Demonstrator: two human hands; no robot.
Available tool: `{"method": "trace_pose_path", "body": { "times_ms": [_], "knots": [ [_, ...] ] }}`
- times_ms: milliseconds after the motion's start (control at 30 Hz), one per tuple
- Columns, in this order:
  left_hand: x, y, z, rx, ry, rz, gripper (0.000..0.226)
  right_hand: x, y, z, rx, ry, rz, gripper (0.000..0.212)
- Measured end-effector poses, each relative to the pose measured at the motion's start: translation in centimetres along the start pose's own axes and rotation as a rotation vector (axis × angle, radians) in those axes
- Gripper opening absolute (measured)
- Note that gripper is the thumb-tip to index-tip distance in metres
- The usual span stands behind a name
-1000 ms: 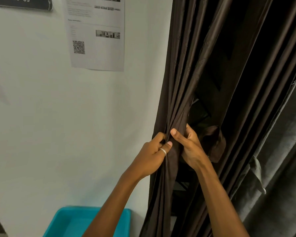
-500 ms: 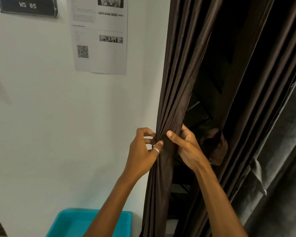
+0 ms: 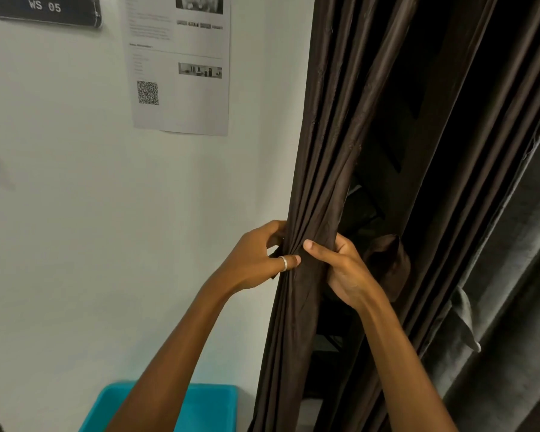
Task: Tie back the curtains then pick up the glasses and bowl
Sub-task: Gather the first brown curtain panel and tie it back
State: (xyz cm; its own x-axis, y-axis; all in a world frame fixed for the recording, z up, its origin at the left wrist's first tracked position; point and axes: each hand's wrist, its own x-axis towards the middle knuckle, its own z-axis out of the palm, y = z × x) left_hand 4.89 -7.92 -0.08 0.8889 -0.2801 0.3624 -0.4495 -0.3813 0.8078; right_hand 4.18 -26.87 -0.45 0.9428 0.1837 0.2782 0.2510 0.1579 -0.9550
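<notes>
A dark brown curtain (image 3: 334, 135) hangs in folds against a white wall. Both my hands gather its left edge into a bunch at mid height. My left hand (image 3: 256, 260), with a ring on the thumb, pinches the bunch from the left side. My right hand (image 3: 340, 272) grips the same bunch from the right, thumb across the front. A brown fabric loop, the tie-back (image 3: 387, 266), hangs just right of my right hand. No glasses or bowl are in view.
A grey curtain (image 3: 505, 322) hangs at the right with its own tie flap. A turquoise bin (image 3: 212, 406) sits low against the wall below my arms. A printed sheet (image 3: 181, 67) and a "WS 05" sign (image 3: 44, 7) are on the wall.
Both hands have drawn the curtain's edge slightly left and tighter into a bunch. My left fingers have uncurled a little and re-pinched the folds.
</notes>
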Motion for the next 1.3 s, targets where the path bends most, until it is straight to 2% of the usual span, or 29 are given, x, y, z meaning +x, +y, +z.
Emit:
{"method": "trace_pose_path", "body": {
  "times_ms": [100, 300, 567, 633, 733, 867, 900, 1067, 1233, 1300],
  "knots": [
    [0.0, 0.4, 0.3, 0.077, 0.005, -0.019, 0.045, 0.0, 0.0, -0.1, -0.057, 0.024, -0.024, 0.037],
    [0.7, 0.8, 0.5, 0.137, 0.071, -0.009, 0.048, 0.3, -0.5, -0.4, -0.3, 0.032, -0.105, 0.024],
    [1.8, 0.8, -0.1, 0.199, -0.017, -0.028, 0.033, 0.9, -1.2, -1.8, -0.452, -0.016, -0.152, 0.026],
    [1.8, 0.9, -0.4, 0.22, -0.033, -0.016, 0.027, 1.0, -1.5, -2.3, -0.47, -0.044, -0.139, 0.031],
    [2.0, 0.8, -0.9, 0.225, -0.088, -0.017, 0.036, 0.9, -2.0, -3.4, -0.405, -0.105, -0.086, 0.042],
    [2.3, 0.7, -1.3, 0.212, -0.125, -0.026, 0.036, 0.8, -1.9, -4.7, -0.233, -0.186, 0.029, 0.079],
    [2.2, 0.6, -1.3, 0.211, -0.124, -0.024, 0.034, 0.7, -1.8, -4.8, -0.199, -0.194, 0.045, 0.082],
    [2.3, 0.5, -1.0, 0.182, -0.112, -0.031, 0.036, 1.1, -1.7, -5.2, -0.269, -0.171, 0.024, 0.056],
    [2.7, 0.6, -0.8, 0.225, -0.109, -0.019, 0.033, 2.0, -2.6, -5.3, -0.441, -0.194, -0.045, 0.058],
    [2.8, 0.4, -0.9, 0.224, -0.124, -0.017, 0.033, 2.3, -2.7, -5.5, -0.441, -0.212, -0.039, 0.069]
  ]
}}
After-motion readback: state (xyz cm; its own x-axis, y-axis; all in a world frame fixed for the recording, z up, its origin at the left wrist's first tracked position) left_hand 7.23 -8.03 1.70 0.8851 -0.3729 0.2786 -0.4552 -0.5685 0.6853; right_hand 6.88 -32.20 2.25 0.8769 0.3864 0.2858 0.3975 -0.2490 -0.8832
